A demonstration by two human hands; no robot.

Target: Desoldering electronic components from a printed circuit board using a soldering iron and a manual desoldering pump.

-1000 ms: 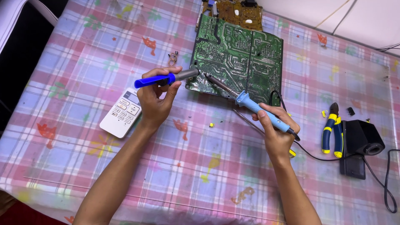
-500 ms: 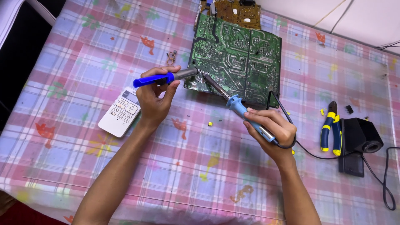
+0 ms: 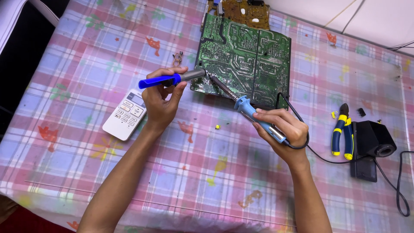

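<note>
Right hand (image 3: 282,129) wrapped shut around the blue handle of a soldering iron (image 3: 241,101), held low like a pen, cord (image 3: 302,129) looping out behind the knuckles toward the right. Left hand (image 3: 161,97) closed on a blue-and-grey desoldering pump (image 3: 172,79), thumb on top, nozzle aimed right. Hands well apart, both tools converging on one spot just ahead of them.

Between the hands and slightly beyond: green circuit board (image 3: 246,60), solder side up, flat on the checked cloth of the desk (image 3: 207,172). Iron tip and pump nozzle meeting at its near left edge. Probably stiff, light and fragile; best gripped by the bare edges, never across the traces. Iron shaft surely hot, so handle only.

Left of the left hand, touching the wrist: white remote control (image 3: 125,114). Right of the right hand: blue-and-yellow pliers (image 3: 341,134), then a black box-shaped device (image 3: 371,144). Farthest off, past the green board: brown circuit board (image 3: 241,11).
</note>
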